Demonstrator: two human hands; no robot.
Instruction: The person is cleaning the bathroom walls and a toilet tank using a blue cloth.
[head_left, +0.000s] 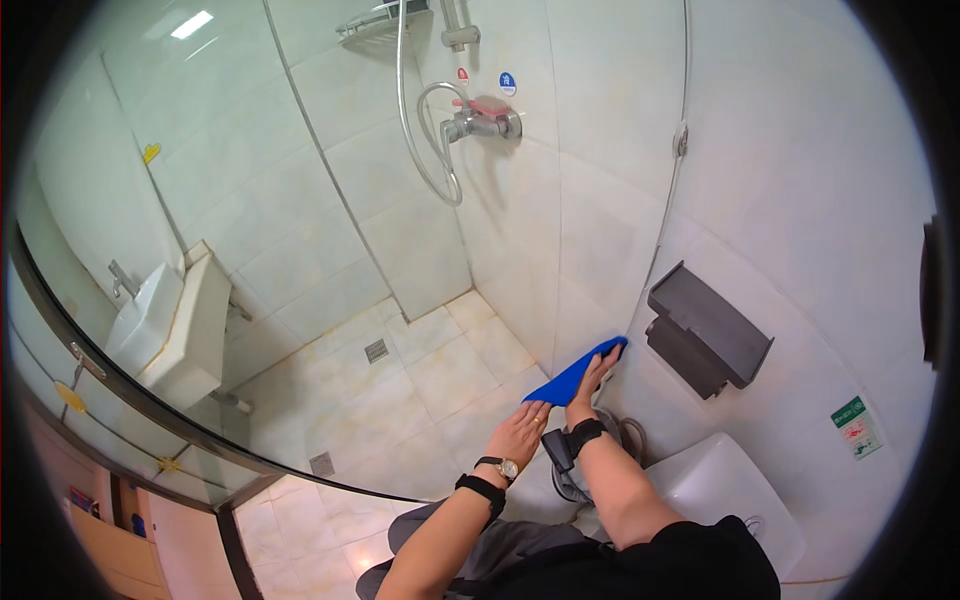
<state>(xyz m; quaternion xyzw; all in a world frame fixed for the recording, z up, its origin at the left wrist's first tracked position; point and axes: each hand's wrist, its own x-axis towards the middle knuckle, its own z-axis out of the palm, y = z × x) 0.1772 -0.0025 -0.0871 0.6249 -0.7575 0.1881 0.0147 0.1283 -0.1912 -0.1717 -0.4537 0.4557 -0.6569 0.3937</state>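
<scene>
A bright blue cloth (564, 384), folded into a narrow slanting shape, lies between my two hands. My left hand (519, 429) has its fingertips on the lower left end, back of the hand up. Along the right side of the cloth runs my right hand (592, 381), fingers stretched towards its upper corner, thumb side partly hidden. Whether the cloth presses on the glass shower screen (330, 172) cannot be told. A wristwatch and a black strap circle my left wrist; another black strap with a device is on my right.
To the right, a dark grey paper holder with shelf (709, 322) juts from the wall above a white toilet cistern (712, 480). Beyond the glass are a shower mixer (480, 124), a looping metal hose (405, 112) and a floor drain (376, 350). A white washbasin (146, 322) shows at left.
</scene>
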